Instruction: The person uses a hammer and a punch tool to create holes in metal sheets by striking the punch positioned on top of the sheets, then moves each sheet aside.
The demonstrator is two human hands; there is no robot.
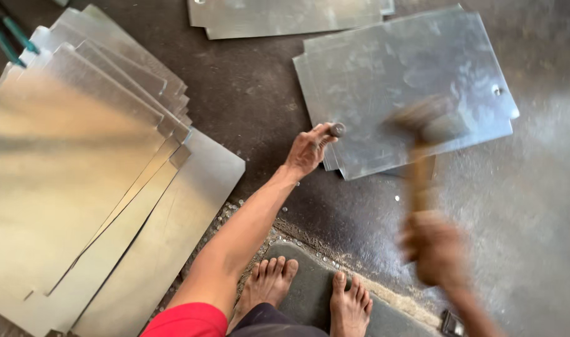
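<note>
Galvanized sheets (409, 87), flat and spangled, lay at one o'clock. Left hand (306, 150) pinched a round steel punch (336, 130) at their lower-left corner; right hand (436, 246), blurred, clenched a wooden-handled hammer (422, 134).

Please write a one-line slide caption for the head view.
Left hand steadies a punch on stacked metal sheets while the right hand holds a blurred hammer.

Silver-grey metal sheets (416, 87) with a mottled sheen lie on the dark grey floor (253, 93). Left of them, a paler golden-lit stack (79, 187). Brown hammer handle (420, 181), red sleeve (188, 321), teal pliers grips (13, 34).
</note>
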